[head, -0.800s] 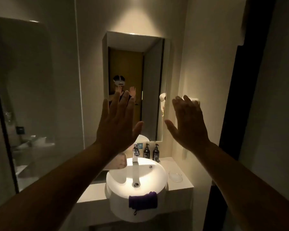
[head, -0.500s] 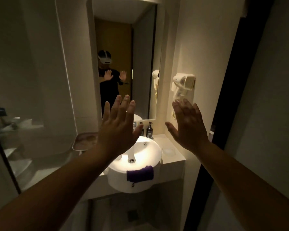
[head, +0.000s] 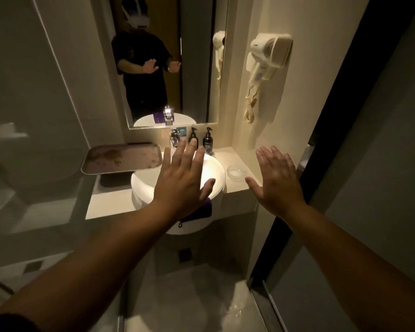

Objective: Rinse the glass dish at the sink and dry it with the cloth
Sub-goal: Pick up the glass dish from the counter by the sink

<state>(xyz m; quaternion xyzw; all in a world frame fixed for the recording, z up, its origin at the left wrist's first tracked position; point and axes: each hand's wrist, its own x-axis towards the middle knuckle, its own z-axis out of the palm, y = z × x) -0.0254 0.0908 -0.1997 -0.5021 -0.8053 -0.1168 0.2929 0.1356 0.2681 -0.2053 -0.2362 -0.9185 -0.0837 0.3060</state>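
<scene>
A small round glass dish (head: 236, 173) sits on the counter just right of the white round sink (head: 219, 178). A purple cloth (head: 203, 210) hangs over the sink's front rim, partly hidden by my left wrist. The chrome tap (head: 174, 137) stands behind the basin. My left hand (head: 182, 178) is held up in front of the sink, fingers straight and spread, holding nothing. My right hand (head: 277, 180) is raised the same way in the air, just right of the dish and not touching it.
A stained metal tray (head: 122, 159) rests on the counter left of the sink. Two dark pump bottles (head: 203, 140) stand behind the basin. A mirror (head: 168, 61) hangs above, and a wall hair dryer (head: 266, 58) is on the right. A dark door frame (head: 321, 144) borders the right side.
The view has tilted down and come nearer to the sink, so the floor shows. Both hands stay raised and spread, lower in the scene, over the basin and counter.
</scene>
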